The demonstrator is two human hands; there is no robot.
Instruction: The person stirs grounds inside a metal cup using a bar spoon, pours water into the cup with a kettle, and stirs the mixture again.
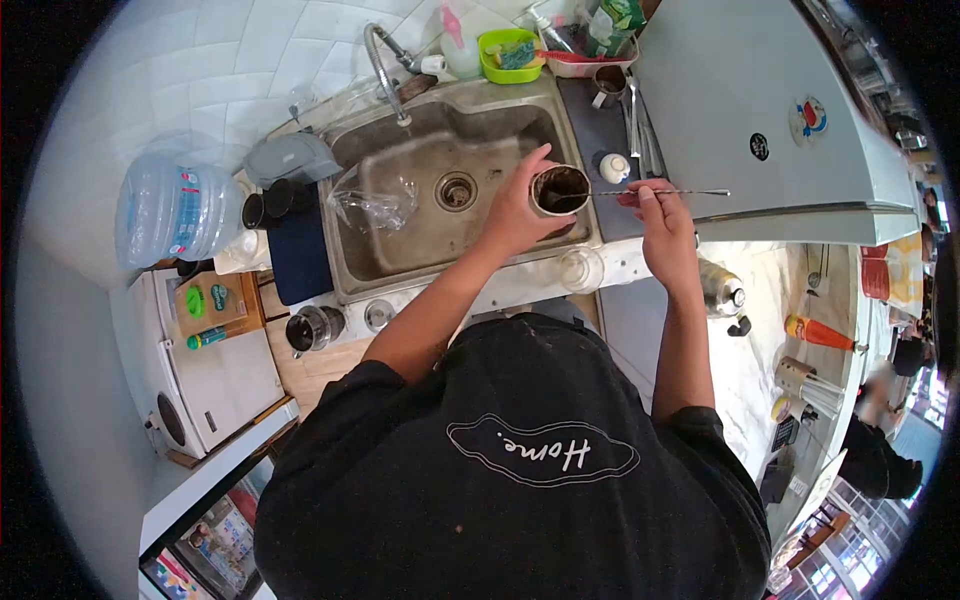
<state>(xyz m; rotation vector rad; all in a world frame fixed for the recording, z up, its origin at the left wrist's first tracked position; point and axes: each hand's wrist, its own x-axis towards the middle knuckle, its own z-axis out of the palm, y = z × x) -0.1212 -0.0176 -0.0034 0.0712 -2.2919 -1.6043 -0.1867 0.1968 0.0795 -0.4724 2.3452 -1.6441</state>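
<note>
My left hand (pixel 520 207) is wrapped round a cup (pixel 560 191) with a dark residue inside, its mouth turned up toward me. The cup is over the right edge of the steel sink (pixel 400 245). To its right, my right hand (pixel 664 228) pinches a long, thin metal bar spoon (pixel 700 191), held level. One end of the spoon reaches the cup's rim; whether it enters the cup I cannot tell. A clear crumpled plastic piece (pixel 375 200) lies in the left part of the sink, and a clear jar (pixel 580 270) stands on the front ledge.
A tap (pixel 385 75) arches over the sink's back. Behind it are a green basket (pixel 508 58) with a sponge and a pink basket (pixel 590 65). A white bottle (pixel 614 168) and metal pitcher (pixel 608 85) stand right, beside a fridge (pixel 740 120). A water jug (pixel 180 212) is left.
</note>
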